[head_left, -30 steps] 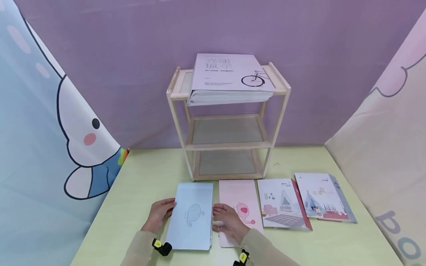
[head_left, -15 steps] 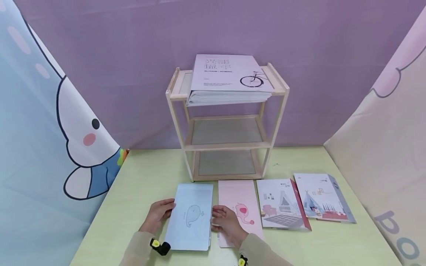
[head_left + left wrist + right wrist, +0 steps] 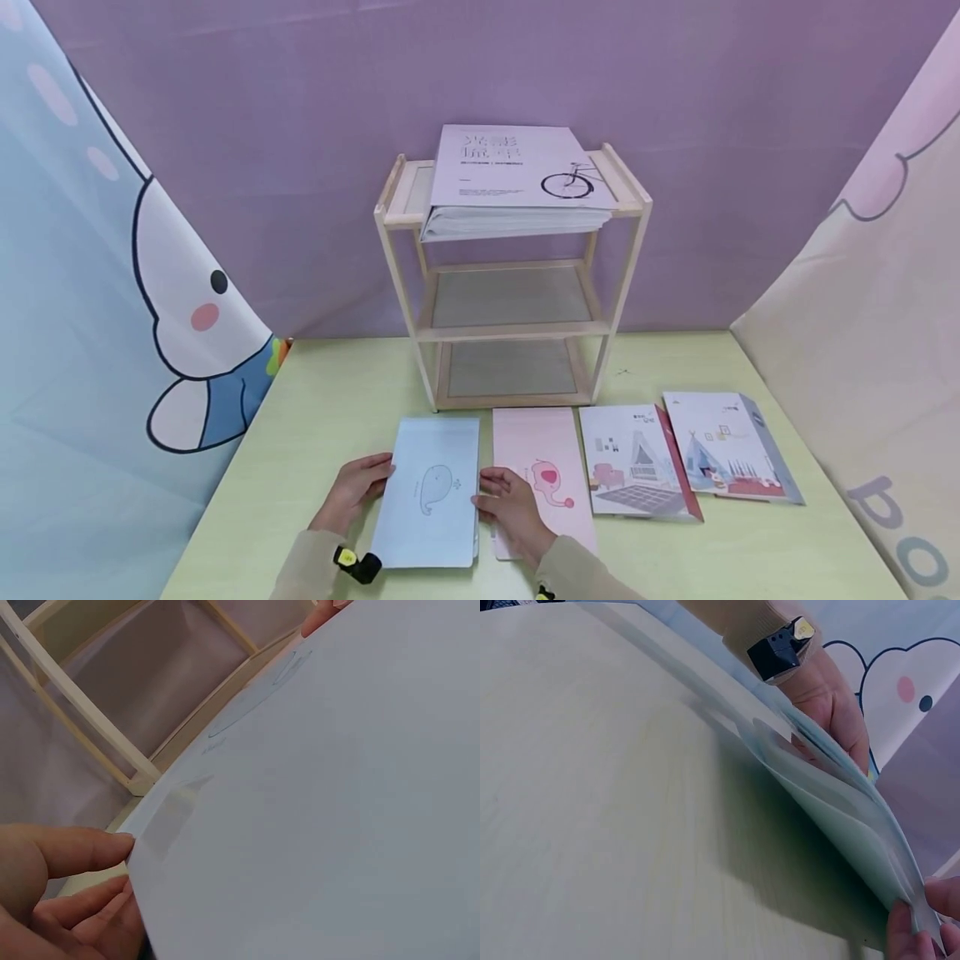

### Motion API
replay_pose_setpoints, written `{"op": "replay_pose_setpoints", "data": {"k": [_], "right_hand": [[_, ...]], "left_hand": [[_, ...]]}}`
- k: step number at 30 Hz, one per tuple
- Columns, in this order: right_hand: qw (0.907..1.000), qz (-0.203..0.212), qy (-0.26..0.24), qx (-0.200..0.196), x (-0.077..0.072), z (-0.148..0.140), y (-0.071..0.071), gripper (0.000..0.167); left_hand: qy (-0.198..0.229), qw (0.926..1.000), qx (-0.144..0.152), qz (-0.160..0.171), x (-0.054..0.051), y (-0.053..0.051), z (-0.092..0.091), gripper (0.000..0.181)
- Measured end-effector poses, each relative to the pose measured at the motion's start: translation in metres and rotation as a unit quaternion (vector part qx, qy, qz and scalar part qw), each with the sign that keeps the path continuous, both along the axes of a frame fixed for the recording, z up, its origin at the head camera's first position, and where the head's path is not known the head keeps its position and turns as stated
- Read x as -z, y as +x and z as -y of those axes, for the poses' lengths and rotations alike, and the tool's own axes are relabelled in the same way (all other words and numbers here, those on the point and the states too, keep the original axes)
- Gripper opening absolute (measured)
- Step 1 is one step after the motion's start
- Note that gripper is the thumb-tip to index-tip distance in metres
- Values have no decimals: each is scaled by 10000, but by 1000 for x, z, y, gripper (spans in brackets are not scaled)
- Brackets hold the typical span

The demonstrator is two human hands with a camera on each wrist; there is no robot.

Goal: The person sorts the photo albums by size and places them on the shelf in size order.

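A thin light-blue notebook (image 3: 429, 500) with a whale drawing is held by both hands at the near middle of the table. My left hand (image 3: 352, 490) pinches its left edge, thumb on top and fingers beneath in the left wrist view. At the right edge, my right hand (image 3: 517, 510) grips it between thumb and fingers, in front of a pink notebook (image 3: 540, 433) with an elephant drawing. The right wrist view shows the blue notebook's layers (image 3: 832, 795) slightly parted and raised over the table, casting a shadow. Its underside is hidden from the head view.
Two white notebooks with room drawings, one with a red edge (image 3: 637, 458) and one with a grey edge (image 3: 731, 446), lie to the right. Behind stands a wooden rack (image 3: 513, 332) bearing thick books (image 3: 517, 171) on top. Printed cloth hangs at both sides.
Both hands keep their hold on the blue notebook, which stays in nearly the same place. The right thumb now lies over its right edge, with small finger shifts.
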State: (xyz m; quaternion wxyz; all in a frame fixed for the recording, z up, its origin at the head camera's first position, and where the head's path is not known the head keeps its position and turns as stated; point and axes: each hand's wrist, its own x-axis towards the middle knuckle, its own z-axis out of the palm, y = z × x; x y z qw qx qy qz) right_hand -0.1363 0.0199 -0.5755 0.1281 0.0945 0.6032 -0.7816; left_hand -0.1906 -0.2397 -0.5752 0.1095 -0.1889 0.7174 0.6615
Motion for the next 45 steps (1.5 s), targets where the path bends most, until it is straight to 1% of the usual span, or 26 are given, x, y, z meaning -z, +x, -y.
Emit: {"op": "replay_pose_setpoints", "data": {"k": [8,16,22,25,27,31,34,39,42,45], "right_hand": [[9997,6,11,254,-2,2,2,47],[9997,-49,125,214,-4,2,6,48],[9996,-137,151,170,-7,-2,0,48],[9996,-72,211,173,-8,-3,-2,46],[9998,50,165,97,-8,-4,-1,45],[9988,328,-314,-189,-9,-5,1,39],[9968,456,-577,-308,-11,-5,3,35],[9964,572,-516,-356,-12,-6,3,31],[9958,651,-486,-413,-11,-8,3,31],[9962,631,-417,-433,-11,-11,4,33]], "left_hand": [[-131,9998,178,24,-2,1,3,38],[-40,9994,326,126,-4,-1,4,35],[-51,9980,624,122,-6,-4,3,32],[34,9968,793,112,-6,-3,5,33],[87,9954,943,145,-6,-1,8,34],[149,9923,1210,204,-7,3,12,32],[195,9914,1288,154,-8,4,13,31],[302,9896,1394,192,-10,6,12,35],[332,9881,1485,225,-9,9,12,37],[353,9873,1532,207,-8,11,11,41]]}}
